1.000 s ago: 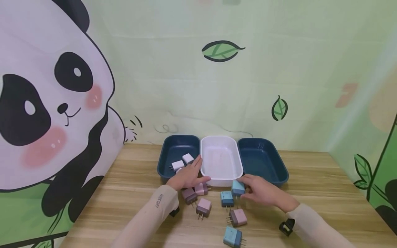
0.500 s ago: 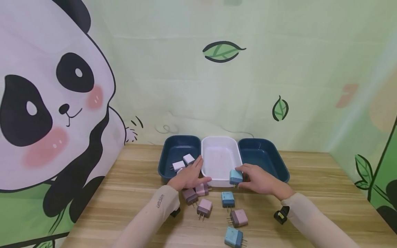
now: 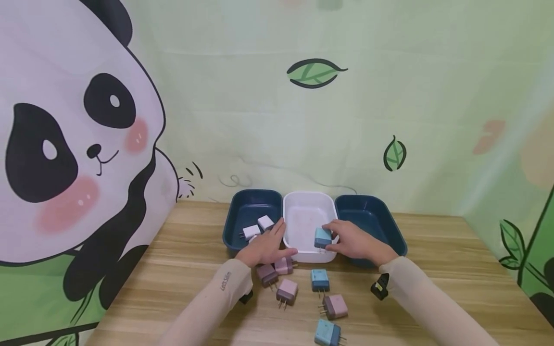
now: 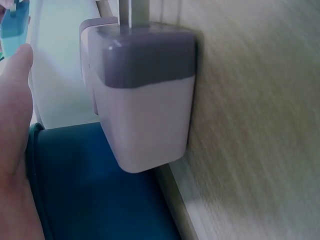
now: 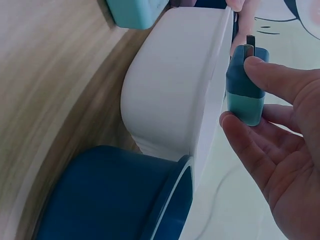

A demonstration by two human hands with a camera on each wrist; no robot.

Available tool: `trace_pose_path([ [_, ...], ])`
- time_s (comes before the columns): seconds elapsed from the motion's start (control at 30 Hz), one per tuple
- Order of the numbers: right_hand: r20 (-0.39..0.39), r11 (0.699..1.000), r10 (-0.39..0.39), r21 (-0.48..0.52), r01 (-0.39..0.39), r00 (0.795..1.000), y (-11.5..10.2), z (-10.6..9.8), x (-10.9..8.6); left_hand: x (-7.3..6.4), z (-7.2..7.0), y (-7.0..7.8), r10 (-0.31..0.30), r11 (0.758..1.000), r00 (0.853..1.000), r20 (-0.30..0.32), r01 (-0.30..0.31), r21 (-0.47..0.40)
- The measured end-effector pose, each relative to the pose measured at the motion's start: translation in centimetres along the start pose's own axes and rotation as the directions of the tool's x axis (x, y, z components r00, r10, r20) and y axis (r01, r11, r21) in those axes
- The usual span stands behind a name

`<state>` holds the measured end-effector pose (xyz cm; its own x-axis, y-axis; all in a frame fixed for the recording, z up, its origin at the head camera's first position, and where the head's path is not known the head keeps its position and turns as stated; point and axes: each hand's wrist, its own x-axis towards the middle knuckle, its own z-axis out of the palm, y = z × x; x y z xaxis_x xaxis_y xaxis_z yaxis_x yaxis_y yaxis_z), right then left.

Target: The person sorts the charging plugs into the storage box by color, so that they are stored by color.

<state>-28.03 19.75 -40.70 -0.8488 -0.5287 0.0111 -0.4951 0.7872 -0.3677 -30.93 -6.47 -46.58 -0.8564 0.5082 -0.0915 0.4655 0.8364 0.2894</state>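
Note:
My right hand pinches a blue plug-in charger between thumb and fingers. In the right wrist view that charger is above the rim of the white tray, its metal prongs beside the thumb tip. My left hand lies over the near right corner of the left dark blue tray, fingers straight and thumb spread, holding nothing. White chargers lie in that tray, partly hidden by the hand. A pink-and-mauve charger looms large in the left wrist view, on the table below the left hand.
A second dark blue tray stands right of the white one, the three side by side against the printed backdrop. On the wooden table in front lie several pink chargers and two blue chargers, prongs pointing various ways.
My right hand has raised the blue charger from the table before the white tray and carried it forward and left over it. My left hand keeps its place.

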Motion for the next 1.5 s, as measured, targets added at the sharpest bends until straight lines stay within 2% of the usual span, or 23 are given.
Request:
trace_pose_path([
  [0.47, 0.028, 0.998, 0.055, 0.017, -0.055, 0.998, 0.3, 0.4, 3.2, 0.2, 0.2, 0.0, -0.017, 1.000, 1.000, -0.004, 0.017, 0.000],
  [0.83, 0.064, 0.994, 0.080, 0.072, -0.085, 0.995, 1.0, 1.4, 5.8, 0.0, 0.2, -0.1, -0.002, 1.000, 1.000, -0.014, 0.002, -0.005],
  [1.13, 0.072, 0.992, 0.087, 0.088, -0.093, 0.994, 0.9, 1.9, 7.3, 0.0, 0.1, 0.0, -0.001, 1.000, 1.000, -0.009, 0.001, 0.010],
  [1.37, 0.075, 0.985, 0.132, 0.099, -0.139, 0.988, 1.2, 2.3, 8.2, 0.0, 0.1, 0.0, -0.007, 1.000, 1.000, -0.003, 0.007, 0.015],
  [1.5, 0.070, 0.985, 0.134, 0.104, -0.141, 0.989, 1.2, 2.7, 8.6, 0.1, 0.2, -0.1, -0.004, 1.000, 1.000, 0.000, 0.004, 0.025],
])
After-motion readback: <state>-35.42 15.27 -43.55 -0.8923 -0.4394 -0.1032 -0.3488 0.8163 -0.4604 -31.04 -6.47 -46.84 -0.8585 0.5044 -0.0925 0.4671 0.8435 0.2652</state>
